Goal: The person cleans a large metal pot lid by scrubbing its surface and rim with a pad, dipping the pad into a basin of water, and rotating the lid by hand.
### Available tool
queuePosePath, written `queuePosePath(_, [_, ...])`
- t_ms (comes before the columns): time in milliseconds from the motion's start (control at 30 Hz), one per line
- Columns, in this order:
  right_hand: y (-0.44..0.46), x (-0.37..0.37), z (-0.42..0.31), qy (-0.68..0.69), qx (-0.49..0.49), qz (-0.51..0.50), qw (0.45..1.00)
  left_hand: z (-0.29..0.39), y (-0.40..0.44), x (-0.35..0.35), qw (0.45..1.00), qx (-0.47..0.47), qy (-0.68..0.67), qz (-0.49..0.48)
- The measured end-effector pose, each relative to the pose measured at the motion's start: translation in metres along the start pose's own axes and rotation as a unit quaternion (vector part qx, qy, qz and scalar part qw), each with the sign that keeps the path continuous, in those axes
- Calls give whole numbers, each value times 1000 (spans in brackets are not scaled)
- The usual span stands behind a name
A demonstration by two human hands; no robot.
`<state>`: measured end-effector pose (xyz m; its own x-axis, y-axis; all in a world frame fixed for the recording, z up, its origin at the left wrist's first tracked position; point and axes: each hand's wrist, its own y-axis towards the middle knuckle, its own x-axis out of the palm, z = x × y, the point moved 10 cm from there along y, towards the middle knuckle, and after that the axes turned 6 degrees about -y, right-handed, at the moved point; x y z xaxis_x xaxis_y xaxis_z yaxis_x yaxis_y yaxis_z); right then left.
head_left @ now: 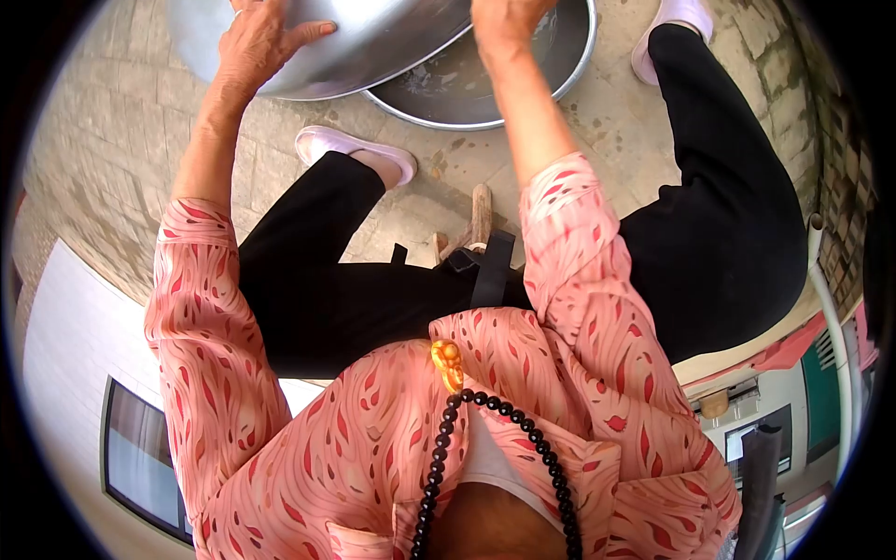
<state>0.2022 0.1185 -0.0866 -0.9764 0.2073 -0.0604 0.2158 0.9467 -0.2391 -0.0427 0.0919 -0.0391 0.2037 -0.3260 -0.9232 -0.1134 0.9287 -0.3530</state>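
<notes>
A large silver metal basin (373, 42) is tilted at the top of the view, overlapping a second metal basin (448, 89) on the ground with some liquid in it. My left hand (263, 42) grips the tilted basin, its thumb stretched along the shiny surface; the fingertips are partly out of view. Near the right end of that basin is my right hand (507, 21), above the lower basin. The top edge of the picture cuts off its fingers, so its grip is hidden.
Paving (121, 140) with wet spots surrounds the basins. My feet in pale slippers (350, 149) stand either side of the lower basin. A wooden piece (481, 210) shows between my legs. At the right are a brick wall edge (840, 187) and a pale pipe (831, 317).
</notes>
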Motion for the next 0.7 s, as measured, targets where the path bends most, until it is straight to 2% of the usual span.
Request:
queuePosePath(67, [49,-10,-10,-99,20,1,995,0,3,-1,1000,-19,3,-24])
queuePosePath(100, [50,-9,-10,-136,-25,12,990,-1,5,-1,1000,-17,-3,-22])
queuePosePath(133, [34,-8,-26,-241,-286,110,921,-3,4,-1,1000,-19,-11,-16])
queuePosePath(167, [4,-6,-45,-233,-309,135,912,-5,4,2,1000,-22,-18,-13])
queuePosePath(200, [-29,3,-33,-140,-211,50,966,-5,3,3,1000,-5,-14,1])
queuePosePath(233, [-46,15,-5,-152,-153,-7,976,-6,1,6,1000,12,-11,10])
queuePosePath(267, [-65,21,1,-162,-150,-35,975,-3,-2,7,999,31,-8,20])
queuePosePath(300, [-81,19,-3,-200,-195,-17,960,-1,-2,6,1000,25,-11,15])
queuePosePath(333, [-94,23,15,-212,-159,-65,962,0,1,1,1000,17,-14,15])
queuePosePath(433, [-94,3,71,-196,-24,-70,978,-5,2,1,1000,10,-9,11])
queuePosePath(500, [-62,-28,78,-227,-34,-15,973,-12,1,8,1000,20,-2,10])
queuePosePath(533, [-41,-42,62,-273,-78,22,959,-14,3,10,999,30,-1,13])
queuePosePath(600, [-13,-50,74,-441,-63,5,895,-12,5,9,1000,28,2,10])
queuePosePath(667, [-12,-46,131,-536,73,-161,825,-2,3,3,1000,3,6,-6])
queuePosePath(700, [-15,-42,138,-557,75,-213,800,-2,4,1,1000,9,7,0])
